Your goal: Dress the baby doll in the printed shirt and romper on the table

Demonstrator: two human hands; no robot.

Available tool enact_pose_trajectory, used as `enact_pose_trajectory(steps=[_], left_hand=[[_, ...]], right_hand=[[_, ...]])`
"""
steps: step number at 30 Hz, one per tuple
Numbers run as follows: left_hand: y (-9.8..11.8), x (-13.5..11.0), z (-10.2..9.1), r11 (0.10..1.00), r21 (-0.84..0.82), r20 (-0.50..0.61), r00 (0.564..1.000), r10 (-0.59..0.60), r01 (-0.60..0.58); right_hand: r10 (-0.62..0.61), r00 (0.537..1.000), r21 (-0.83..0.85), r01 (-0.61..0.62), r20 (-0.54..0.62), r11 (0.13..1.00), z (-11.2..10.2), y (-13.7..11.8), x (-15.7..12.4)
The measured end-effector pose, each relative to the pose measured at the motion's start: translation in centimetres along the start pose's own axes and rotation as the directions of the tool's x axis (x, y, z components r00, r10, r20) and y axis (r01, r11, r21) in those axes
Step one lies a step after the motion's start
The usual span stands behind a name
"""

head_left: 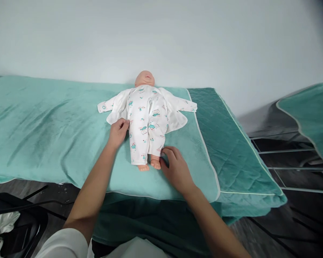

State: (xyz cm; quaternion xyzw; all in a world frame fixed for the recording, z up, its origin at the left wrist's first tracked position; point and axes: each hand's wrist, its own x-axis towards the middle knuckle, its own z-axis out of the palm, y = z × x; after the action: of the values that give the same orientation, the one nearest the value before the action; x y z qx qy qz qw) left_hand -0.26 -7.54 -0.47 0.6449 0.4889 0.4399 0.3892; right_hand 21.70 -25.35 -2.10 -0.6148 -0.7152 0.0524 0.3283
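Observation:
A baby doll lies on its back on a teal towel, head toward the wall. It wears white printed trousers, and an open white printed jacket is spread flat under it. My left hand has its fingers curled and pinches the trousers' fabric at the doll's hip. My right hand lies beside the doll's foot, fingers pinched on the hem of the trouser leg. The doll's bare feet stick out below the hems.
The towel covers a padded teal bed standing against a white wall. Another teal-covered bed is at the right, with a metal frame below it. A black chair with white cloth on it stands at the lower left.

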Motion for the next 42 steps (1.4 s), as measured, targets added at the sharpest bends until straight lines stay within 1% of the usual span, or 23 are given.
enact_pose_trajectory(steps=[2,4,7,9,10,12,14,16,18,19,20,21,22,24,26,27,28,29,31,33,35,39,42], left_hand=[[-0.2,0.0,0.0,1.000,0.013,-0.011,1.000,0.015,-0.015],[-0.4,0.1,0.1,1.000,-0.013,-0.010,1.000,0.014,-0.014],[-0.6,0.2,0.0,0.999,-0.049,-0.001,1.000,-0.003,0.003],[-0.7,0.2,0.0,0.998,-0.063,0.004,1.000,-0.012,0.012],[-0.6,0.2,0.0,0.998,-0.068,0.004,1.000,-0.011,0.012],[-0.6,0.1,0.0,0.998,-0.067,0.008,1.000,-0.010,0.011],[-0.5,0.1,0.0,0.999,-0.039,0.006,1.000,-0.015,0.015],[-0.5,0.1,0.0,1.000,0.015,-0.008,1.000,-0.001,0.002],[-0.6,0.2,0.1,0.992,0.113,-0.036,0.997,0.065,-0.061],[-0.7,0.2,0.1,0.976,0.187,-0.044,0.992,0.119,-0.108],[-0.9,0.3,0.1,0.949,0.273,-0.042,0.984,0.175,-0.157],[-1.0,0.4,0.2,0.911,0.361,-0.022,0.975,0.223,-0.200],[-1.1,0.5,0.2,0.866,0.440,0.016,0.966,0.258,-0.238],[-1.1,0.5,0.2,0.780,0.551,0.120,0.954,0.275,-0.295],[-1.0,0.3,0.2,0.722,0.606,0.219,0.943,0.252,-0.334],[-1.0,0.2,0.2,0.702,0.621,0.257,0.936,0.240,-0.350],[-1.0,0.1,0.2,0.688,0.627,0.286,0.930,0.232,-0.365],[-1.0,0.1,0.1,0.683,0.625,0.310,0.923,0.227,-0.378],[-1.3,0.0,0.0,0.690,0.602,0.344,0.910,0.231,-0.402],[-1.7,-0.1,-0.1,0.700,0.583,0.344,0.906,0.245,-0.411],[-1.9,-0.2,-0.2,0.689,0.597,0.326,0.909,0.260,-0.411],[-1.8,-0.4,0.0,0.624,0.670,0.299,0.915,0.271,-0.403],[-1.5,-0.3,0.2,0.615,0.687,0.280,0.922,0.268,-0.388]], right_hand=[[-0.012,1.000,0.032,0.013,-0.023,0.999,0.1,0.0,0.7],[-0.055,0.998,0.121,0.054,0.004,0.991,-0.7,-0.7,1.3],[-0.193,0.976,0.245,0.164,0.098,0.956,-3.0,-2.3,1.7],[-0.274,0.947,0.250,0.228,0.168,0.941,-4.4,-3.2,1.7],[-0.293,0.933,0.231,0.243,0.211,0.942,-4.9,-3.4,1.6],[-0.273,0.910,0.148,0.238,0.312,0.960,-5.4,-3.1,1.5],[-0.202,0.882,0.038,0.205,0.427,0.978,-5.7,-2.4,1.5],[-0.139,0.842,-0.022,0.176,0.522,0.984,-6.2,-1.8,1.6],[-0.138,0.804,0.034,0.145,0.579,0.989,-6.8,-1.6,1.8],[-0.154,0.797,0.095,0.121,0.584,0.988,-7.2,-1.6,2.0],[-0.172,0.801,0.163,0.094,0.573,0.982,-7.5,-1.6,2.2],[-0.187,0.816,0.232,0.067,0.547,0.970,-7.6,-1.6,2.5],[-0.191,0.840,0.290,0.042,0.508,0.956,-7.6,-1.4,2.9],[-0.150,0.913,0.348,0.010,0.379,0.937,-6.7,-0.4,4.1],[-0.063,0.981,0.304,0.005,0.181,0.953,-4.8,1.6,5.7],[-0.027,0.997,0.235,0.009,0.070,0.972,-3.7,2.7,6.6],[-0.022,1.000,0.150,0.023,-0.007,0.988,-2.5,3.8,7.4],[-0.044,0.999,0.066,0.046,-0.023,0.997,-1.4,4.9,8.2],[-0.097,0.995,-0.063,0.099,0.031,0.993,0.3,6.5,9.3],[-0.129,0.989,-0.143,0.138,0.073,0.980,1.1,7.2,9.6],[-0.167,0.983,-0.184,0.177,0.072,0.967,1.1,7.2,9.2],[-0.275,0.958,-0.275,0.286,0.077,0.918,0.4,6.7,8.4],[-0.261,0.960,-0.356,0.280,0.102,0.891,0.4,6.3,8.7]])
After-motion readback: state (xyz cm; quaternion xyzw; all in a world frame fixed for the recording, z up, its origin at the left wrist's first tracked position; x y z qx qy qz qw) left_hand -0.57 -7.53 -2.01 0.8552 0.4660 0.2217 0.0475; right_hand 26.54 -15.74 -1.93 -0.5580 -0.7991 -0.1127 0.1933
